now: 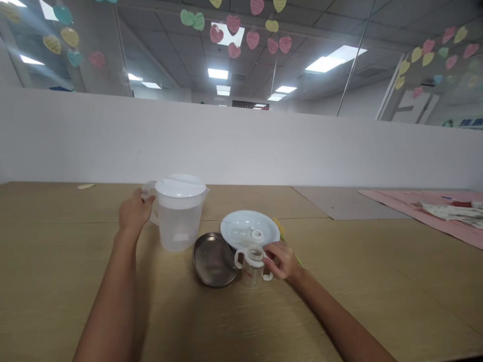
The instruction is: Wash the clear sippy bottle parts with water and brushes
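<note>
A translucent plastic pitcher (179,221) with a white lid stands upright on the left, and my left hand (135,211) is closed round its handle. My right hand (282,260) grips the right handle of a small clear bottle (252,275), which has a white collar, two handles and an open top. Left of the bottle lies a round metal dish (214,260). Behind it sits a white bowl (234,223) holding a white bottle top with a thin clear part, whose exact shape is hard to make out.
Something yellow and green, partly hidden, lies behind my right hand on the wooden table (340,292). At the right, a pink cloth (408,209) bears a patterned fabric (460,214). A white partition (243,146) with glass above it runs along the back.
</note>
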